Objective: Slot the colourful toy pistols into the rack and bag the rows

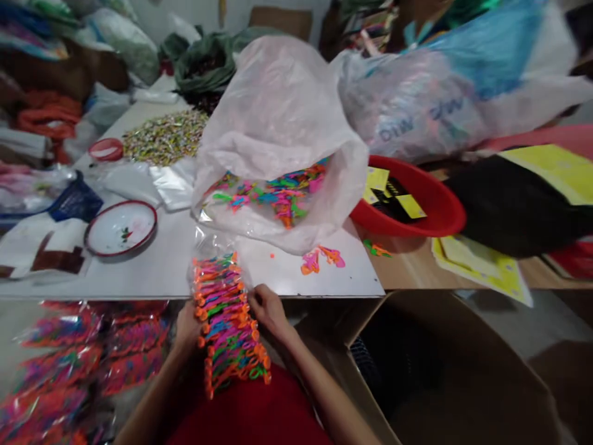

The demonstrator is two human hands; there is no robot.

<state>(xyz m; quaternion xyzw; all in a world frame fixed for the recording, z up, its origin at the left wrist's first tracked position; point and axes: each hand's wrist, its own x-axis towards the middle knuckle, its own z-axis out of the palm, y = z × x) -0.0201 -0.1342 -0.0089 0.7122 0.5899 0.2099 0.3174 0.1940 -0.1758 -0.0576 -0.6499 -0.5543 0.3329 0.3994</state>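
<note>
A clear plastic bag packed with rows of small orange, pink, green and blue plastic pieces lies upright in front of me, its top end on the white table edge. My left hand holds its left side, fingers mostly hidden behind the bag. My right hand is at its right side, fingers curled in a pinch on the bag's edge. Beyond them, a large white sack lies open with more colourful pieces inside. Loose pink and orange pieces rest on the table.
Filled bags are piled at the lower left. An enamel dish stands on the table's left. A red basin with yellow cards sits right, above an open cardboard box. Wrapped small items are heaped at the back.
</note>
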